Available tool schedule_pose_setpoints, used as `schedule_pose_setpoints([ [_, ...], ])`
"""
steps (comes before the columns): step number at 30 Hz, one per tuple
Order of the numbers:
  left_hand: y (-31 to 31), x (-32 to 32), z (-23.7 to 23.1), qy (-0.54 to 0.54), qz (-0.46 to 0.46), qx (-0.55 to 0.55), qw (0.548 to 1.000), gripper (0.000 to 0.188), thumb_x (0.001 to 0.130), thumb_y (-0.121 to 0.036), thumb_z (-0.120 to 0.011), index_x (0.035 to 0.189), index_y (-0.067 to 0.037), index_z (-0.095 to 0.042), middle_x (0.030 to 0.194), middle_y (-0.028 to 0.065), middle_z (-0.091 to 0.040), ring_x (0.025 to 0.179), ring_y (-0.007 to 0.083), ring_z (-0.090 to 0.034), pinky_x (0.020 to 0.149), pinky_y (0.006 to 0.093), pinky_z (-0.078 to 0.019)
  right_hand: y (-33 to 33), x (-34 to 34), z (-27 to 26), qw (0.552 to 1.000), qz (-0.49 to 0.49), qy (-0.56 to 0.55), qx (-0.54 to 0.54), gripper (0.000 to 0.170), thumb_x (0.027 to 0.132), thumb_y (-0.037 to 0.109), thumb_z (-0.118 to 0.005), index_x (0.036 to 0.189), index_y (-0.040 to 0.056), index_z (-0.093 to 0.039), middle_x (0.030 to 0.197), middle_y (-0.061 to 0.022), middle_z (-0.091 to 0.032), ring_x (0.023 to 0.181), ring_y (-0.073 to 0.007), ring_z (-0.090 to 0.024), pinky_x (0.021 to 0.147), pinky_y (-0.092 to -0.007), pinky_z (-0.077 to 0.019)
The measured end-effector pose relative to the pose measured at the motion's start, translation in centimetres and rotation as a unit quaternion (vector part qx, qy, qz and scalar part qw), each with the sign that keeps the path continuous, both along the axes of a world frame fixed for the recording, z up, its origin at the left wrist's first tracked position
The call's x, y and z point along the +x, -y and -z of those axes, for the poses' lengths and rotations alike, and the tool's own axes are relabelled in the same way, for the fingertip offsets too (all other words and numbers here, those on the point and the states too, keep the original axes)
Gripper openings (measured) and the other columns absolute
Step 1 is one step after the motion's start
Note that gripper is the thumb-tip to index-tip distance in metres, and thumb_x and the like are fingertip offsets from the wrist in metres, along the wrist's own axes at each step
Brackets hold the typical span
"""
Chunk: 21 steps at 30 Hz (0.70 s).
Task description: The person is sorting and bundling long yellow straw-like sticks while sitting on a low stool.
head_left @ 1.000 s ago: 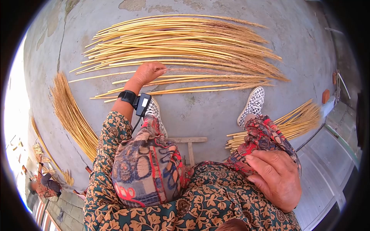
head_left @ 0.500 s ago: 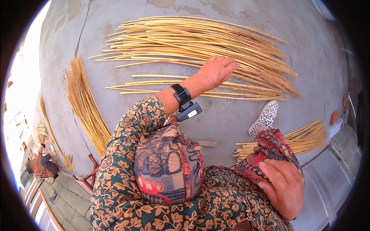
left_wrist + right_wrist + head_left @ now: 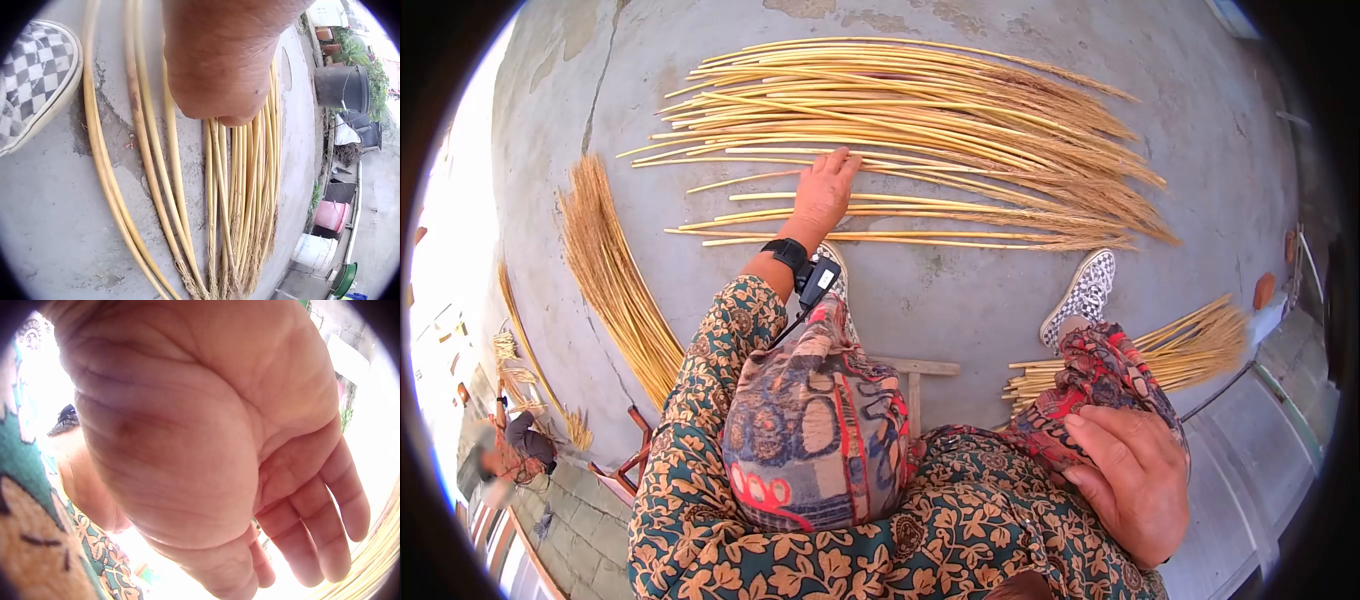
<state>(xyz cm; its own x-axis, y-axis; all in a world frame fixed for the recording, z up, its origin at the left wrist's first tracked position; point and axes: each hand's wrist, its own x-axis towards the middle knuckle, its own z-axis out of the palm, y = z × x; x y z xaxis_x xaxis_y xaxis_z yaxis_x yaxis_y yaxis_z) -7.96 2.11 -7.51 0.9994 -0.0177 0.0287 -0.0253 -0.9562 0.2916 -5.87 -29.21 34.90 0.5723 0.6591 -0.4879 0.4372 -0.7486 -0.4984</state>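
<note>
My left hand [image 3: 825, 190] is over the near side of a wide spread of long yellow stalks [image 3: 850, 100] with brushy brown heads toward the right. Its fingers reach down among the nearest stalks. In the left wrist view, the hand [image 3: 219, 62] hides its own fingertips, so I cannot tell whether they pinch a stalk. Several separate stalks [image 3: 890, 210] lie closer to my feet. Relaxed and holding nothing, my right hand [image 3: 1135, 480] is above my right leg; the right wrist view shows its palm and loosely extended fingers [image 3: 306, 531].
A brushy bundle [image 3: 615, 270] lies at the left, a shorter bundle [image 3: 1190, 345] at the right beside my leg. My checkered shoe [image 3: 1085, 290] stands near the stalk heads. A wooden piece [image 3: 915, 367] lies between my legs. Another person [image 3: 525, 445] is at the far left.
My left hand first swept right across the stalks, then came back left to their middle. A stalk near it now lies farther right than a second ago. The right hand has stayed put.
</note>
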Motion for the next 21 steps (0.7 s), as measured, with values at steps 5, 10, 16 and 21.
schedule_pose_setpoints([
  [5,1.5,-1.7,0.0,-0.007,-0.004,-0.004,1.000,0.039,0.081,-0.007,-0.053,0.119,-0.012,-0.057,0.125,0.0067,-0.053,0.106,0.0263,-0.054,0.084,0.0396,-0.0454,0.0,0.2,0.0,1.000,-0.009,0.008,-0.002,0.048,0.064,0.016,-0.077,0.110,0.0064,-0.064,0.103,-0.0113,-0.062,0.089,-0.0297,-0.061,0.076,-0.0400,-0.0485],
  [10,0.7,-0.5,-0.5,-0.040,0.041,0.014,0.998,0.025,0.079,-0.007,-0.053,0.103,-0.011,-0.059,0.107,0.0062,-0.055,0.101,0.0255,-0.054,0.080,0.0371,-0.0461,0.3,-0.2,0.1,1.000,-0.006,0.012,0.001,0.051,0.062,0.016,-0.078,0.111,0.0082,-0.065,0.102,-0.0097,-0.061,0.088,-0.0282,-0.061,0.075,-0.0392,-0.0487],
  [16,0.4,2.1,-1.6,-0.053,0.106,0.020,0.993,0.010,0.078,-0.008,-0.054,0.088,-0.008,-0.056,0.091,0.0081,-0.053,0.089,0.0276,-0.056,0.072,0.0406,-0.0486,0.3,-0.1,0.1,1.000,0.000,0.017,-0.004,0.052,0.061,0.016,-0.079,0.111,0.0093,-0.065,0.102,-0.0087,-0.061,0.088,-0.0274,-0.061,0.075,-0.0393,-0.0489],
  [21,0.4,5.5,-4.2,0.049,0.043,0.024,0.998,0.005,0.078,-0.010,-0.057,0.083,-0.008,-0.056,0.086,0.0090,-0.053,0.084,0.0284,-0.057,0.069,0.0402,-0.0498,0.6,-0.3,0.2,1.000,0.000,0.016,-0.003,0.053,0.061,0.016,-0.079,0.111,0.0094,-0.064,0.102,-0.0083,-0.061,0.088,-0.0273,-0.061,0.076,-0.0393,-0.0489],
])
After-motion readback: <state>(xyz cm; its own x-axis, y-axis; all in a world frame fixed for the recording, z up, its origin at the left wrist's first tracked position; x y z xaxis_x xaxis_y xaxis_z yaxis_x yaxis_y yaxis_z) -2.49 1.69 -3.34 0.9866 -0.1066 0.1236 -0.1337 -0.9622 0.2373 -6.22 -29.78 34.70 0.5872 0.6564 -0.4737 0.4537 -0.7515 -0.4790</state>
